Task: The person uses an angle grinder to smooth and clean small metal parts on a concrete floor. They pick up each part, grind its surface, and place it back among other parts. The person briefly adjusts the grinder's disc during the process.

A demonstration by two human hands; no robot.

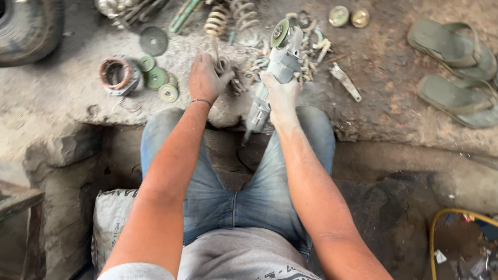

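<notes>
My right hand grips the body of a grey angle grinder, its disc end pointing away from me and its cord trailing down between my knees. My left hand is closed around a small rusty metal part on the dirty ledge, just left of the grinder. A pile of rusty chain pieces and small metal parts lies under and around the grinder head. I sit on a sack with my jeans-clad knees against the ledge.
Green grinding discs and a round wound coil part lie to the left. Coil springs sit at the top, two round caps top right. Two sandals lie at right, a tyre top left, a yellow hose bottom right.
</notes>
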